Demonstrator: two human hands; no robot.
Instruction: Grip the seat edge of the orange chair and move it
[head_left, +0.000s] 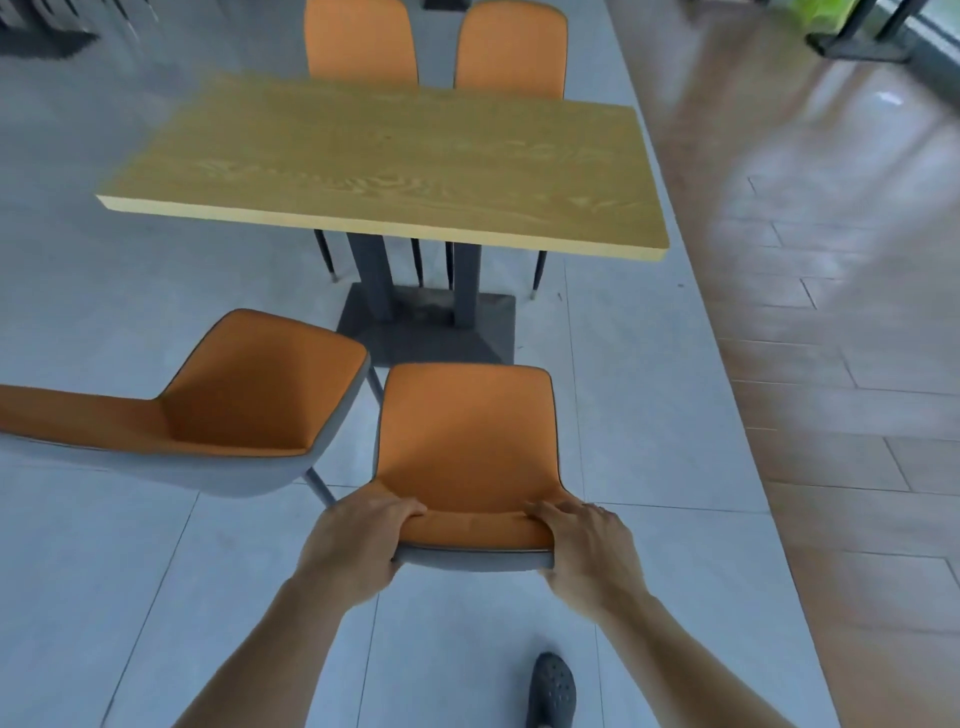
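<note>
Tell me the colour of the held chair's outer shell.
Grey, with an orange seat lining; the chair shows best in the head view, below the hands' grip.

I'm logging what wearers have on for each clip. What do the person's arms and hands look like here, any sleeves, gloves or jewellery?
Both forearms are bare as far as the view shows, with no sleeves in sight. The left hand and right hand wear no gloves, and no rings, watch or bands show. The only clothing in view is a dark perforated clog on one foot.

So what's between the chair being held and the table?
In the head view, only bare grey floor and the table's dark base plate lie between the held chair and the table; both hands grip the chair's backrest.
</note>
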